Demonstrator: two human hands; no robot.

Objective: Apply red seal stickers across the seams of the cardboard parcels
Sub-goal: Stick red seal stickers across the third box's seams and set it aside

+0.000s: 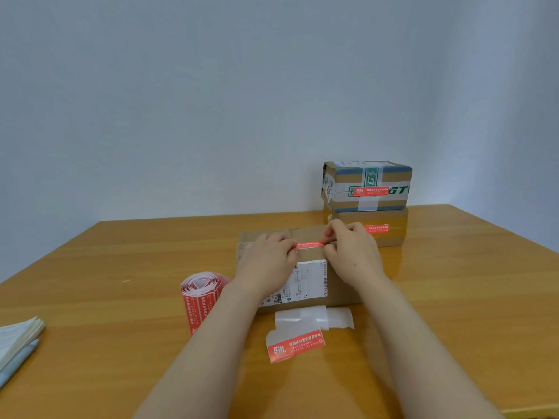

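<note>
Two hands work on a flat cardboard parcel (335,297) mid-table (121,267). Left hand (266,261) and right hand (352,252), fingers curled, pinch opposite ends of a red seal sticker (309,245) lying across the parcel's taped top seam. Sticker roll (201,297) stands just left of the parcel.

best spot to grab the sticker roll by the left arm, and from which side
Wrap fingers round the sticker roll's red outer wall, coming from above and its left. It stands on end with the spiral facing up, and the left forearm crowds its right side.
</note>
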